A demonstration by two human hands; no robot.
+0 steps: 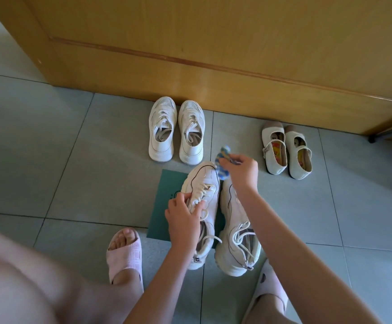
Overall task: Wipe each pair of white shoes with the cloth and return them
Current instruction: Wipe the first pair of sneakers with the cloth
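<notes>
Grip of the left hand [183, 219] was curled round the laced upper of a chunky white lace-up sneaker [202, 178] lying on the dark green rectangular mat [167, 202]. Grip of the right hand [243, 170] pinched a blue patterned cloth [224, 153] at that sneaker's toe. Its twin sneaker [237, 232] lay at the mat's right edge; a white mesh pair [176, 129] and a white strapped pair [286, 150] stood beyond the mat.

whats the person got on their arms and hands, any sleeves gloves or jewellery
Both arms are bare to the frame edge, no sleeves showing. The left hand and right hand wear no gloves, and I see no rings, watch or bracelet. The only clothing in view is pale pink open-toe slippers on the feet.
</notes>
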